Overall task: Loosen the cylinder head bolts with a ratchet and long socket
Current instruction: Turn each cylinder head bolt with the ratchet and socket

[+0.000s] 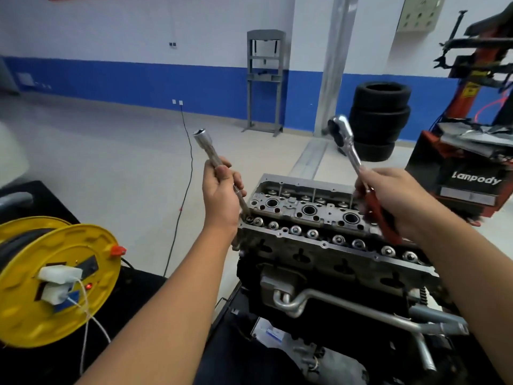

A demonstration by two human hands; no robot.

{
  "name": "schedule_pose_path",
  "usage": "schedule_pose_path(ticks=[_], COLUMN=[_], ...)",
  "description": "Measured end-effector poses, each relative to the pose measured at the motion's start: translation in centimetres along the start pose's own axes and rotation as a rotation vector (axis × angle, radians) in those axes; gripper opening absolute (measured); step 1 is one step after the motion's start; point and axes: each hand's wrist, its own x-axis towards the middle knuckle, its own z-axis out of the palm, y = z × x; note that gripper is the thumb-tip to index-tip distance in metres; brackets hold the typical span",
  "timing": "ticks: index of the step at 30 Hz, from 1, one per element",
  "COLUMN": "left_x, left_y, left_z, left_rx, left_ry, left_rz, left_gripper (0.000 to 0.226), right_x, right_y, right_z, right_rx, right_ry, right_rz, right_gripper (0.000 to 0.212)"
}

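Grey workshop floor (111,140), blue-banded wall, stacked tyres (379,118) behind. Your left hand (222,193) grasps the socket (206,147); your right hand (394,195) grasps the ratchet (347,140), both raised above the cylinder head (313,218).

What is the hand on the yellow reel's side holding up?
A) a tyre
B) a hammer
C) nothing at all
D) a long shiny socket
D: the left hand grips a long silver socket, its open end pointing up, above the cylinder head. The right hand holds the ratchet by its red handle, and the two tools are not yet joined.
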Motion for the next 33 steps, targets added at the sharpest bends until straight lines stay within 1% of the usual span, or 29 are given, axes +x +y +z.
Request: schedule_pose_path(ticks=[1, 2, 3, 5, 8, 12, 14, 16, 19, 21, 28, 30, 33], left_x=[0.0, -0.2, -0.3, -0.6, -0.6, 0.2, 0.4, 0.3, -0.2, -0.2, 1.2, 1.3, 1.1], left_y=[-0.1, -0.2, -0.3, -0.3, 0.3, 1.3, 1.6, 1.6, 1.0, 1.0, 2.5, 2.7, 2.6], left_z=[-0.1, -0.1, -0.2, -0.4, -0.9, -2.1, -2.5, -2.8, -2.9, -3.0, -3.5, -3.6, -3.3], left_rx=[0.035, 0.058, 0.077, 0.109, 0.161, 0.354, 0.402, 0.400, 0.385, 0.393, 0.450, 0.469, 0.524], left_ry=[-0.024, -0.050, -0.074, -0.135, -0.242, -0.315, -0.295, -0.228, -0.117, -0.101, -0.285, -0.289, -0.261], left_rz=[0.002, -0.007, -0.016, -0.020, -0.035, -0.077, -0.072, -0.056, -0.039, -0.034, -0.131, -0.113, -0.031], left_gripper=[0.021, 0.021, 0.022, 0.022, 0.020, 0.028, 0.028, 0.025, 0.020, 0.020, 0.027, 0.028, 0.029], right_x=[-0.2, -0.2, -0.2, -0.2, -0.2, -0.4, -0.5, -0.7, -1.0, -1.1, -1.3, -1.5, -1.8], right_y=[-0.4, -0.7, -1.0, -1.2, -1.0, -1.9, -2.5, -2.8, -3.1, -3.3, -4.3, -4.7, -5.0], right_z=[0.6, 1.3, 2.2, 3.9, 5.3, 5.3, 5.5, 5.9, 6.8, 7.4, 9.2, 9.5, 9.8], right_rx=[0.170, 0.266, 0.319, 0.366, 0.364, 0.366, 0.334, 0.299, 0.257, 0.227, 0.187, 0.175, 0.141], right_ry=[-0.088, -0.147, -0.170, -0.147, -0.126, -0.147, -0.151, -0.168, -0.216, -0.235, -0.227, -0.226, -0.229], right_rz=[0.025, 0.023, 0.013, 0.006, -0.038, -0.112, -0.135, -0.148, -0.170, -0.184, -0.212, -0.218, -0.229], right_gripper=[0.034, 0.033, 0.033, 0.031, 0.023, 0.015, 0.010, 0.007, 0.011, 0.016, 0.035, 0.037, 0.037])
